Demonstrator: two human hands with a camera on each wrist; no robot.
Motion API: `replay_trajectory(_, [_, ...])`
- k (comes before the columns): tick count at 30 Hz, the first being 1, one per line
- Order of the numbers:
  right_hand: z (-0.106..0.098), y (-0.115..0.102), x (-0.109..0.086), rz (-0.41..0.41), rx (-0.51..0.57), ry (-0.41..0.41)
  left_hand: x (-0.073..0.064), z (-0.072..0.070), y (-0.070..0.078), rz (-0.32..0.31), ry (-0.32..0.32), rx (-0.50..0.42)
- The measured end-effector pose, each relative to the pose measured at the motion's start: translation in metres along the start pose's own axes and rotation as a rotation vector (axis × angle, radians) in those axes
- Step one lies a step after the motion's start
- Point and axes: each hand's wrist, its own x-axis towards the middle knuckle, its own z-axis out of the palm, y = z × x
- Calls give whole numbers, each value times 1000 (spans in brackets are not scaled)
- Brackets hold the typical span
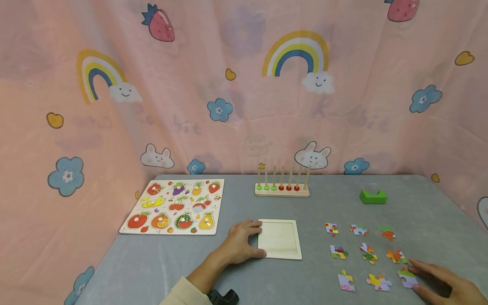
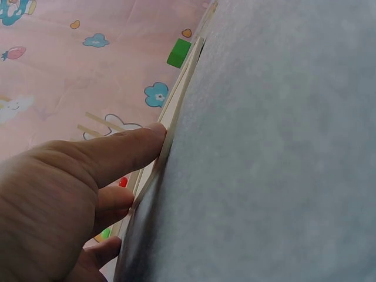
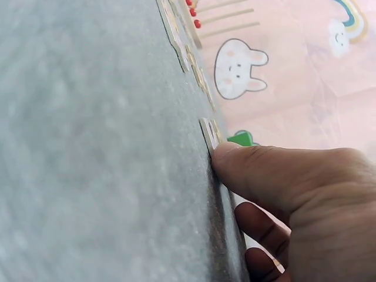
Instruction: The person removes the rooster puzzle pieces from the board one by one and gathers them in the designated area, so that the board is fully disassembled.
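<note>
A square, light wooden puzzle tray (image 1: 279, 239) with a raised rim lies on the grey table. My left hand (image 1: 242, 241) rests at its left side, thumb near the lower corner and fingers by the upper one; the left wrist view shows the thumb (image 2: 132, 150) on the rim. Several colourful jigsaw pieces lie in loose rows to the right. At the lower right one, a green and lilac jigsaw piece (image 1: 407, 278), my right hand (image 1: 451, 281) touches the right edge with spread fingers. Its thumb tip (image 3: 226, 157) meets the piece in the right wrist view.
At the back left lies a fruit peg puzzle board (image 1: 173, 207). A wooden peg rack (image 1: 282, 190) with green and red beads stands at the back middle, a green notched block (image 1: 373, 197) at the back right. A pink printed curtain (image 1: 244, 140) hangs behind the table.
</note>
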Motion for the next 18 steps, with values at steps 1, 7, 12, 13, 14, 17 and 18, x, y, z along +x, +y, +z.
replay_trajectory(1, [1,1,0,-1,6,6,0,0,0,-2,0,-1])
replay_trajectory(7, [2,4,2,7,32,12,-1,-1,-1,-13,0,-5])
replay_trajectory(12, [1,3,3,46,52,11,0,-1,1,-17,-4,-1])
replay_trajectory(13, [0,1,2,49,61,9,0,-1,1,-17,-6,1])
replay_trajectory(14, [-1,-2,2,54,64,8,0,-1,1,-17,-7,2])
replay_trajectory(17, [-11,-16,0,57,45,-18,1,0,1,-16,-14,13])
replay_trajectory(18, [-16,-21,0,49,34,-27,2,0,1,-14,-16,18])
